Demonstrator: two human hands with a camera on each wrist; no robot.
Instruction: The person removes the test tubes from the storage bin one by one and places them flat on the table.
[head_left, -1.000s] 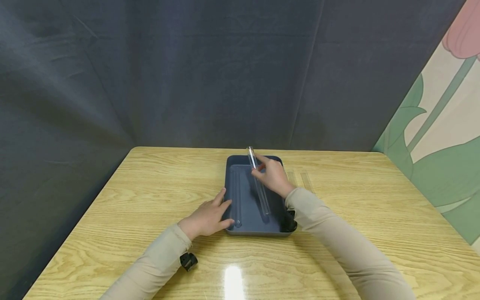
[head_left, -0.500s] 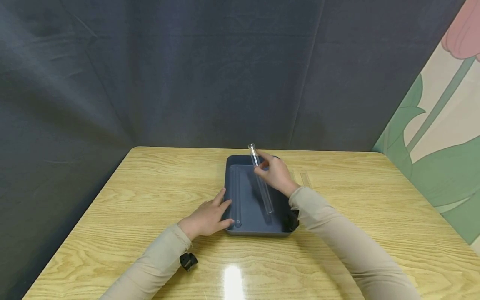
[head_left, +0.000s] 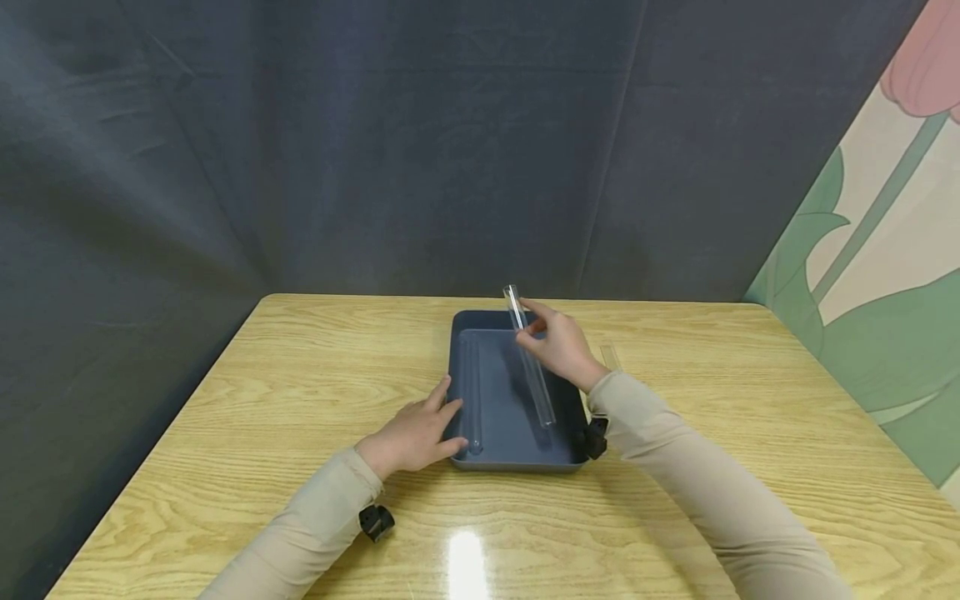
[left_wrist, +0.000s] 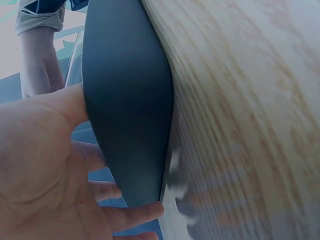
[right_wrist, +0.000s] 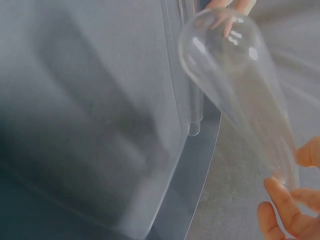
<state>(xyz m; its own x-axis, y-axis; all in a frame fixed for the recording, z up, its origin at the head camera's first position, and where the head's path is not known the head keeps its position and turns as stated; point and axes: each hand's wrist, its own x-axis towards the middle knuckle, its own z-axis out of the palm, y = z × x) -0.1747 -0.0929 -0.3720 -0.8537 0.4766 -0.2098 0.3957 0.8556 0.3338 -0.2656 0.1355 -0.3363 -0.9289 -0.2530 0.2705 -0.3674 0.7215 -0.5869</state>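
A clear test tube [head_left: 537,385] is pinched by my right hand [head_left: 562,346] between thumb and fingers near its upper end. It slants above the dark blue-grey tray [head_left: 517,467], rounded end low and toward me. In the right wrist view the rounded end of the test tube [right_wrist: 235,75] is close to the camera. My left hand [head_left: 412,435] rests at the tray's left side with spread, fairly straight fingers. The left wrist view shows its fingers touching the tray wall [left_wrist: 127,100]. Along the tray's left inside lies clear tubing [head_left: 472,400], seemingly another test tube.
A clear tube [head_left: 611,357] lies on the wooden table [head_left: 315,375] right of the tray, partly hidden by my right arm. A dark curtain [head_left: 450,150] hangs behind the table. A painted wall [head_left: 885,250] stands at the right.
My right hand has moved slightly right with the test tube. A second tube on the table has become hidden behind that hand and sleeve. My left hand has stayed put.
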